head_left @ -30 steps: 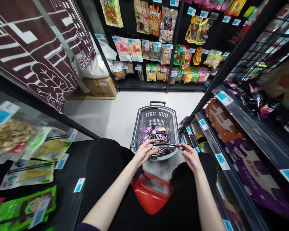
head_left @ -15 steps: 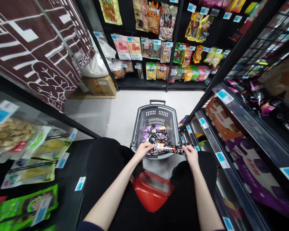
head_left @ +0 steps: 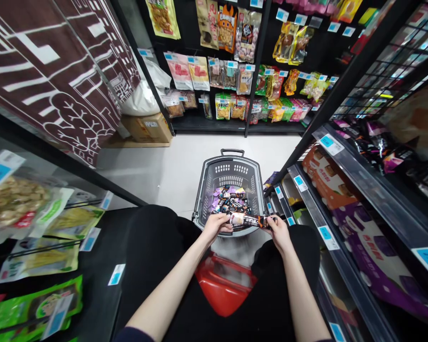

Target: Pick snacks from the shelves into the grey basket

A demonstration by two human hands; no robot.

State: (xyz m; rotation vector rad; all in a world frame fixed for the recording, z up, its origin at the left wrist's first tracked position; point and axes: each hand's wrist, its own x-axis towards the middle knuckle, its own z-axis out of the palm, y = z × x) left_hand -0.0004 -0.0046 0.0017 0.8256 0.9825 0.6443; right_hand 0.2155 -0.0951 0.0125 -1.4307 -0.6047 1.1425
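Taking the basket (head_left: 231, 162) as the clock's hub, the left hand (head_left: 217, 226) is at 7 and the right hand (head_left: 278, 232) at 4, set apart and each pinched on one end of a black packet (head_left: 249, 220). The packet is stretched level between them at 5, over the basket's near part, its printed side up. Inside the basket lies a jumble of purple and black sweets (head_left: 231, 194).

The basket's handle (head_left: 232, 152) points to 12, and beyond it snacks hang in rows on a black rack (head_left: 207, 125). At 10 a box (head_left: 148, 128) sits near a white bag (head_left: 142, 100), with a brown curtain (head_left: 57, 71) farther out. Green packets (head_left: 59, 297) lie at 8, and a red object (head_left: 224, 304) at 6, between the person's knees. An orange and purple carton (head_left: 373, 247) fills a shelf between 3 and 4.
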